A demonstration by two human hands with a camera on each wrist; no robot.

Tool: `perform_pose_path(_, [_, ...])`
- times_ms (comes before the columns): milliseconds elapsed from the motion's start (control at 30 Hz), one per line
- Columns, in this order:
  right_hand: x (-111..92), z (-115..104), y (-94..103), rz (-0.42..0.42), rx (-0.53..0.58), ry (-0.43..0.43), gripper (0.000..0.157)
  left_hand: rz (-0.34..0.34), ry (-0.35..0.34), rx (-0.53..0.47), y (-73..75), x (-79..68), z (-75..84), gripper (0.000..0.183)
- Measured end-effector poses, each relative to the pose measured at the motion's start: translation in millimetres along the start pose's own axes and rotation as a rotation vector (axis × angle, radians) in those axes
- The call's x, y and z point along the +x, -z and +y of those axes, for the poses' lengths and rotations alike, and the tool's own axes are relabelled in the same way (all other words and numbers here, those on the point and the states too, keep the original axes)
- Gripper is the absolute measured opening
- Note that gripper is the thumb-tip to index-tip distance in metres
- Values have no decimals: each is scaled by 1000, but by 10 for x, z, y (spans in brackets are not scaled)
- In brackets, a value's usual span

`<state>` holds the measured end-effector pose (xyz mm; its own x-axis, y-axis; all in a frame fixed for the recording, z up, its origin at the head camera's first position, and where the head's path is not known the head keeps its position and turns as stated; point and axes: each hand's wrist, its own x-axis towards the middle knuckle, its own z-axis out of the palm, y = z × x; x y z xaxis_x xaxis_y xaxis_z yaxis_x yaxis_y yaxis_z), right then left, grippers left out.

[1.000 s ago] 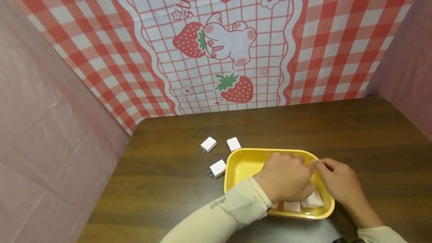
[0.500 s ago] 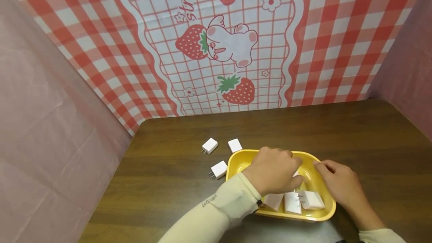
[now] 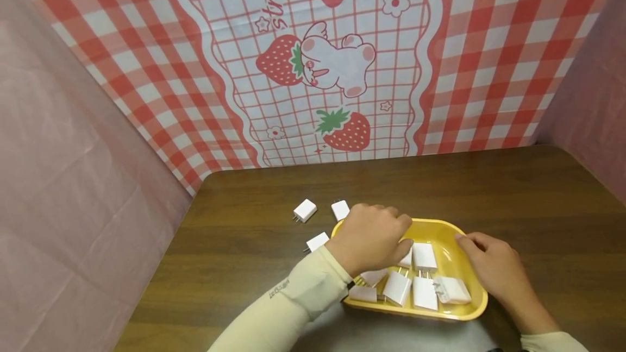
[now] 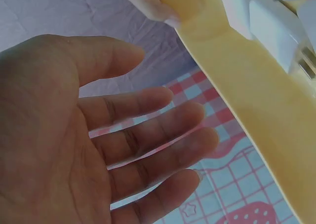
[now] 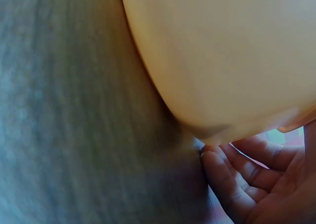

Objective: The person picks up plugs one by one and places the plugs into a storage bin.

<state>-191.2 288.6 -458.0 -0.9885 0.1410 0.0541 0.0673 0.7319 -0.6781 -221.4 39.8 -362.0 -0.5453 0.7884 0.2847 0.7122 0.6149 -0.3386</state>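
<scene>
Only wrist view shows my left fingers (image 4: 158, 130) spread, empty; right fingers (image 5: 224, 182) hold a crosswise, oblong yellow plastic tray (image 3: 446, 237).

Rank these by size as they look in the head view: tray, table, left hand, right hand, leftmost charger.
1. Table
2. Tray
3. Left hand and right hand, too alike to rank
4. Leftmost charger

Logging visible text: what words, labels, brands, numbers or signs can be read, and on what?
"stran": sideways on the checked cloth, cut off at the picture's top, last letter uncertain.
Left sleeve: small lettering, too blurred to read.
White chargers and yellow box: no writing visible.
</scene>
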Motion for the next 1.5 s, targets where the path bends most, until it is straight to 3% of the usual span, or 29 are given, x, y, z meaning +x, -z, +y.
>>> perform_pose_path(267, [-2,-29,20,-20,-9,-6,50,11,52,-37,-41,-149,-139,20])
perform_pose_path(733, [1,-20,9,-2,6,3,48,94,125,-86,-66,-416,-298,17])
perform_pose_path(1133, [-7,8,-1,15,-5,9,47,113,329,-193,-216,-746,-682,18])
perform_pose_path(1500, [-4,-8,6,0,-8,-4,47,36,417,-212,-431,-939,-865,19])
